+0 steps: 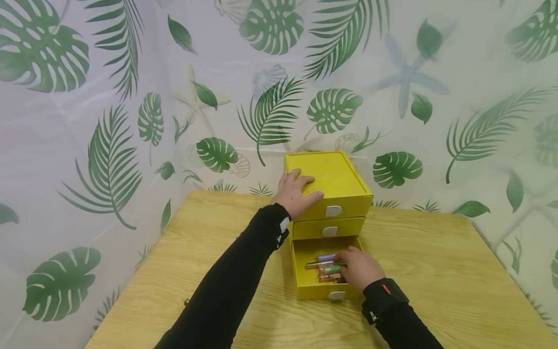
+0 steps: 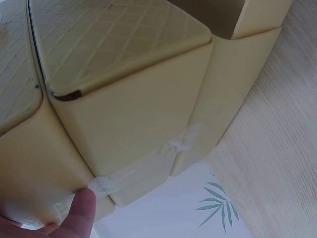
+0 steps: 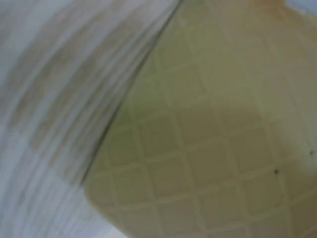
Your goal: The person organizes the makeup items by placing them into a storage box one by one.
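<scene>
A yellow three-drawer box (image 1: 331,177) stands on the table, its bottom drawer (image 1: 305,281) pulled out and the upper two closed. My left hand (image 1: 296,196) rests on the box's top at the left, fingers spread; in the left wrist view a fingertip (image 2: 85,201) touches the side wall. My right hand (image 1: 361,268) reaches into the open drawer with bent fingers around the end of a small green tube (image 1: 332,269); I cannot tell whether they grip it. Beside it lie a purple tube (image 1: 326,257) and several pinkish small tubes (image 1: 324,277).
The wooden table (image 1: 418,271) extends on both sides of the box. Behind it hangs a leaf-patterned cloth (image 1: 279,63). White tabs (image 1: 333,211) serve as drawer handles. Clear tape (image 2: 148,166) crosses the box's side. The drawer's waffle-patterned front (image 3: 208,148) fills much of the right wrist view.
</scene>
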`<state>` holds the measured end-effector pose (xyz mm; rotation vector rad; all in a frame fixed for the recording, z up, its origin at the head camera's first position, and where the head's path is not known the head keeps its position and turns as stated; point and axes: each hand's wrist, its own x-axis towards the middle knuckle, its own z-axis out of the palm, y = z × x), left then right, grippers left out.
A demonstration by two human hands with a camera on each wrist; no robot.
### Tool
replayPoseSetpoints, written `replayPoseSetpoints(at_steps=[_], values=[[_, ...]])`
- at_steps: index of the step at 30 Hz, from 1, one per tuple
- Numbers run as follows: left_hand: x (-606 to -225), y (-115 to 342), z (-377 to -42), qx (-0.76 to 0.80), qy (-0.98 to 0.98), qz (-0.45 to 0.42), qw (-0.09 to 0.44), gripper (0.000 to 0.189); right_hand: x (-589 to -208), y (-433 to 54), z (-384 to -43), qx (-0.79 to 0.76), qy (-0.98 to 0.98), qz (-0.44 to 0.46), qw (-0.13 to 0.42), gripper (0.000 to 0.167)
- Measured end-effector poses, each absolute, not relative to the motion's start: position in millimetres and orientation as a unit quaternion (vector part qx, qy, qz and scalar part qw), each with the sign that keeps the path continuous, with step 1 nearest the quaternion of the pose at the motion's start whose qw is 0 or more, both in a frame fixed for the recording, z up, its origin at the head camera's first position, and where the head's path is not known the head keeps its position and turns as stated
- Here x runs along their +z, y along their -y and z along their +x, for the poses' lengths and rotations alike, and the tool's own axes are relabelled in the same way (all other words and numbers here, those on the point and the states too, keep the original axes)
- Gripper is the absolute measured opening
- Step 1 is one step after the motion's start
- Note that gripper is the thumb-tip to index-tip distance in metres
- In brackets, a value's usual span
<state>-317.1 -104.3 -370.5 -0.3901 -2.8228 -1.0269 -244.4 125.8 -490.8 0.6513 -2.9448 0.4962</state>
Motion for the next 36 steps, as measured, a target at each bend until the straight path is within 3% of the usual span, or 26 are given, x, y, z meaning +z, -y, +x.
replayPoseSetpoints(at_steps=[13, 30, 36], values=[[-364.6, 109.1, -317.2, -0.344, 0.927, -0.139, 0.060, 0.061, -489.3, -121.7, -243.3, 0.165, 0.960, 0.216, 0.068, 0.014], [-365.2, 109.3, -316.1, -0.344, 0.927, -0.139, 0.060, 0.061, -497.1, -125.0, -245.1, 0.243, 0.950, 0.188, 0.056, 0.018], [-368.5, 105.9, -314.4, -0.351, 0.925, -0.135, 0.059, 0.062, -499.5, -132.2, -233.9, 0.304, 0.928, 0.176, 0.125, 0.015]])
